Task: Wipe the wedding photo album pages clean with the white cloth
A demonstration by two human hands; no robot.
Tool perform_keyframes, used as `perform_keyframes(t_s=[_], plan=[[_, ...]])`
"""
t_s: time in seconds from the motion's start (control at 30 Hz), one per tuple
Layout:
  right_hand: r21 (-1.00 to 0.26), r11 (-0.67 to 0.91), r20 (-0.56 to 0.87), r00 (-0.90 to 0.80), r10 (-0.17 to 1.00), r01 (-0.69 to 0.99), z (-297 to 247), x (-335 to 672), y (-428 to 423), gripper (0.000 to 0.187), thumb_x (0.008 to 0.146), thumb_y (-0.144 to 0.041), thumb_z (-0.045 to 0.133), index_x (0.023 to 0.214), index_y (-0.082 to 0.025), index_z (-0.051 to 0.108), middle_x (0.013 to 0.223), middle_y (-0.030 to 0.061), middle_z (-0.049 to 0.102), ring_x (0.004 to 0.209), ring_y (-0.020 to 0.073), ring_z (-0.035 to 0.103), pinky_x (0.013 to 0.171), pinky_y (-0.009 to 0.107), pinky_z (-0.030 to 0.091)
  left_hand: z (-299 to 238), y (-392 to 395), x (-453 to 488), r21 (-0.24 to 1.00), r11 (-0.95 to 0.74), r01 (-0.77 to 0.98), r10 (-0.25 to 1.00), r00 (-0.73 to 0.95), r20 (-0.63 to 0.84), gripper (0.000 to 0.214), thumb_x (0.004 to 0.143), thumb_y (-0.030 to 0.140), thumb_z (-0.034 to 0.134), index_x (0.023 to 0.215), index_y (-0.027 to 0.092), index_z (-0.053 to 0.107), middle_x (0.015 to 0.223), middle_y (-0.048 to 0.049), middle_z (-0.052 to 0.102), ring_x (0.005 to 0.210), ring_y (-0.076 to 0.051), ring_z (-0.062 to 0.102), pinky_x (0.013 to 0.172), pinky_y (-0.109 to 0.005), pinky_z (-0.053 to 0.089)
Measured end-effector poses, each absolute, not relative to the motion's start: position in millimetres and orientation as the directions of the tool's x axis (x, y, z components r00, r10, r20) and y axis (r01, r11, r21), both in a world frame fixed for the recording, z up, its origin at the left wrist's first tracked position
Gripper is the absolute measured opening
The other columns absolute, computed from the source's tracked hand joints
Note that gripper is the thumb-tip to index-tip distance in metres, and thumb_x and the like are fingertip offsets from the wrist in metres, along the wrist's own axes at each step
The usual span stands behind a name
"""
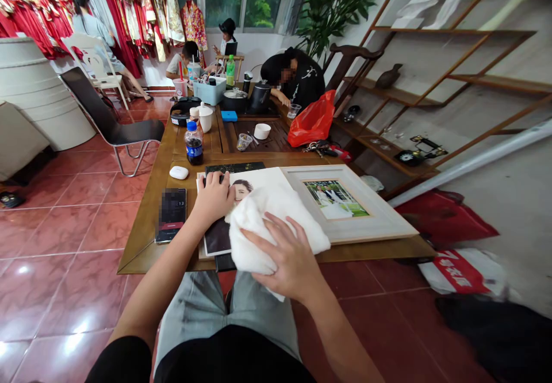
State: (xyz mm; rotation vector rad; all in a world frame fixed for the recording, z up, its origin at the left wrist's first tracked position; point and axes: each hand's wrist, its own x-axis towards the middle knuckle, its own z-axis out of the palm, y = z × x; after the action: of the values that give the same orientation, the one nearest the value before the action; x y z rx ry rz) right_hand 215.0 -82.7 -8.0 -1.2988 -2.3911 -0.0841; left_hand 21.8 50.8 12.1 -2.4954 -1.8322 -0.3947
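A white cloth (254,228), bunched and soft, covers part of an open photo page (269,179) with a portrait on it. My right hand (282,256) grips the cloth from its near right side, fingers apart over the folds. To the left, my left hand (212,199) lies on the page's left part, fingers stretched toward its far edge, holding nothing. Beside the page on the right lies a pale framed picture (345,199) of people outdoors on grass. Much of the portrait is hidden beneath the cloth and my left hand.
A phone (171,215), a white earbud case (179,172) and a cola bottle (194,143) stand left on the wooden table (140,239). Farther back are a red plastic bag (313,119), keys, cups and a blue basket (210,91). A person in black leans over the far side.
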Motion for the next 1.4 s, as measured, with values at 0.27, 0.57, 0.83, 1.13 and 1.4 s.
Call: perform_keyframes(t_s=[0.27,0.57,0.83,1.13,1.4], plan=[[0.001,0.356,0.496,-0.309,0.811,0.935,-22.5,278.8,-76.4,0.055,0.092,-0.043,0.058,0.145,-0.028,0.060,0.136,0.0154,0.060,0.130,0.0366,0.054,0.100,0.052,0.044,15.6,48.9,20.7,0.125,-0.328,0.936,0.929,0.295,0.225,0.050,0.106,0.033,0.038,0.150,0.014,0.052,0.148,-0.0172,0.056,0.139,-0.032,0.047,0.122,-0.056,0.028],[-0.076,0.502,0.436,-0.423,0.794,0.862,-6.5,214.8,-84.1,0.068,0.081,-0.048,0.070,0.146,-0.032,0.059,0.136,0.0144,0.060,0.134,0.0384,0.048,0.112,0.058,0.030,11.6,50.8,20.8,0.131,-0.319,0.939,0.930,0.284,0.234,0.052,0.106,0.034,0.038,0.151,0.012,0.050,0.147,-0.0179,0.056,0.141,-0.033,0.045,0.124,-0.058,0.025],[-0.164,0.616,0.382,-0.526,0.759,0.770,-7.7,181.0,-89.3,0.078,0.077,-0.058,0.072,0.150,-0.037,0.053,0.143,0.0115,0.058,0.138,0.0389,0.044,0.117,0.060,0.019,14.0,52.7,18.0,0.142,-0.336,0.931,0.930,0.305,0.205,0.052,0.106,0.037,0.038,0.152,0.014,0.049,0.147,-0.0172,0.056,0.140,-0.032,0.045,0.124,-0.058,0.025],[-0.043,0.394,0.465,-0.331,0.821,0.918,-16.5,254.9,-81.3,0.060,0.089,-0.045,0.062,0.146,-0.029,0.059,0.137,0.0147,0.058,0.129,0.0369,0.052,0.108,0.054,0.036,10.7,52.8,18.0,0.143,-0.347,0.927,0.923,0.310,0.229,0.052,0.105,0.035,0.038,0.150,0.014,0.051,0.147,-0.0176,0.056,0.139,-0.032,0.045,0.122,-0.056,0.026],[-0.066,0.432,0.446,-0.361,0.819,0.899,-8.7,225.0,-77.9,0.063,0.084,-0.046,0.066,0.145,-0.030,0.060,0.134,0.0138,0.061,0.130,0.0376,0.050,0.109,0.056,0.033,12.9,50.7,20.0,0.150,-0.337,0.930,0.928,0.301,0.220,0.052,0.105,0.034,0.038,0.151,0.012,0.050,0.147,-0.0182,0.055,0.139,-0.033,0.045,0.122,-0.058,0.026]])
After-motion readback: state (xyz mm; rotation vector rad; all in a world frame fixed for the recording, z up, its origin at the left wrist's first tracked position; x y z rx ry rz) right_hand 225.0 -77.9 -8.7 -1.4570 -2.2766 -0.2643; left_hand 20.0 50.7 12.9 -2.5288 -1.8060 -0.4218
